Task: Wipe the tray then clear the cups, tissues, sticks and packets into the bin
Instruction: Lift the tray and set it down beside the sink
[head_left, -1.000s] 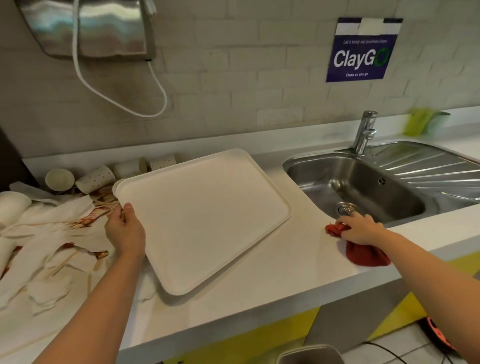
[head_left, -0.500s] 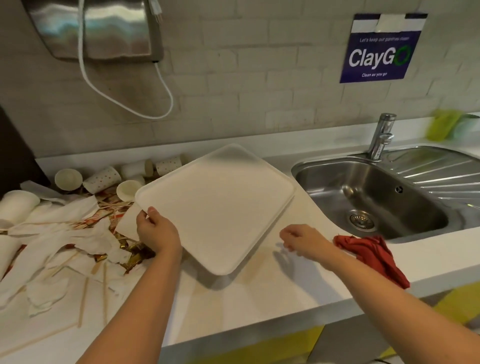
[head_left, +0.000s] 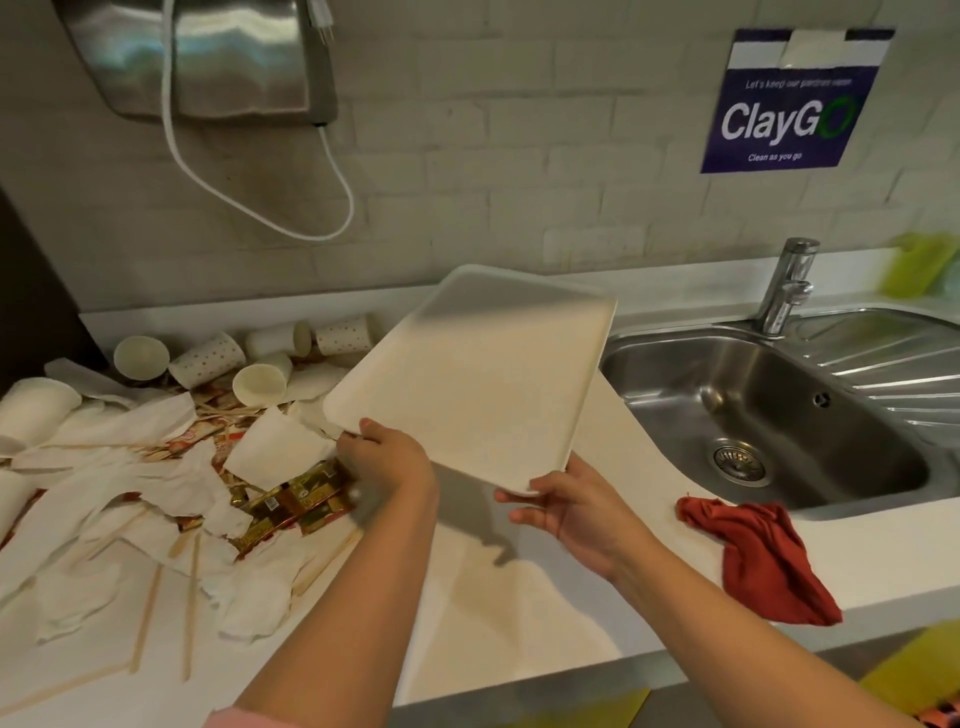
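Observation:
The cream tray (head_left: 483, 374) is lifted off the white counter and tilted up toward the wall. My left hand (head_left: 387, 460) grips its near left corner. My right hand (head_left: 566, 501) holds its near right corner from below, fingers under the rim. The red cloth (head_left: 763, 556) lies loose on the counter by the sink, right of my right hand. On the left lie paper cups (head_left: 208, 358) on their sides, crumpled tissues (head_left: 119, 483), wooden sticks (head_left: 150, 613) and brown-gold packets (head_left: 296, 499). No bin is in view.
A steel sink (head_left: 753, 415) with a tap (head_left: 784, 286) sits at the right, its drainboard beyond. A hand dryer (head_left: 208, 52) with a hanging white cable is on the wall above the litter. The counter's front edge (head_left: 519, 691) runs below my arms.
My right hand let go of the red cloth, moved left and took the tray's near right corner. Both hands raised and tilted the tray, uncovering more tissues and packets beneath.

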